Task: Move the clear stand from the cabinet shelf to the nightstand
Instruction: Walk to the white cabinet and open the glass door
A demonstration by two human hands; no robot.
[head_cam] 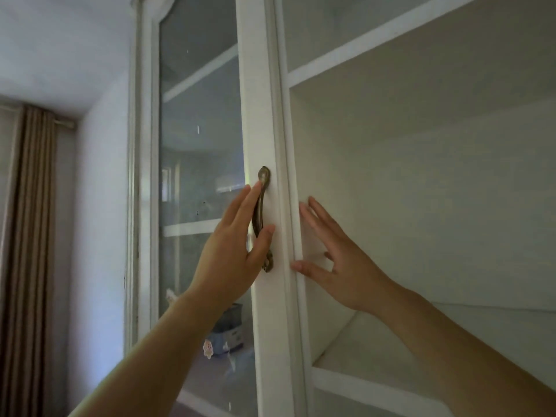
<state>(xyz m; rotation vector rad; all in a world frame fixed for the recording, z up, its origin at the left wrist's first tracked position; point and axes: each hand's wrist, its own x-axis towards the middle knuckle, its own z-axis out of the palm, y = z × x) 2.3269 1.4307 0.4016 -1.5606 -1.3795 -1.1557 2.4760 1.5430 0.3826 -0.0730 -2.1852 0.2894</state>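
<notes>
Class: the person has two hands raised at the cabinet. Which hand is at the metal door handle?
The left hand, its fingers lying open along the bronze handle on the glass door's frame. The right hand instead touches the frame's edge, beside the open shelf.

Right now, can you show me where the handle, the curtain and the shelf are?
handle (259, 218), head view, middle of the brass bar
curtain (28, 236), head view, brown folds at left
shelf (376, 356), head view, bare white board
</notes>
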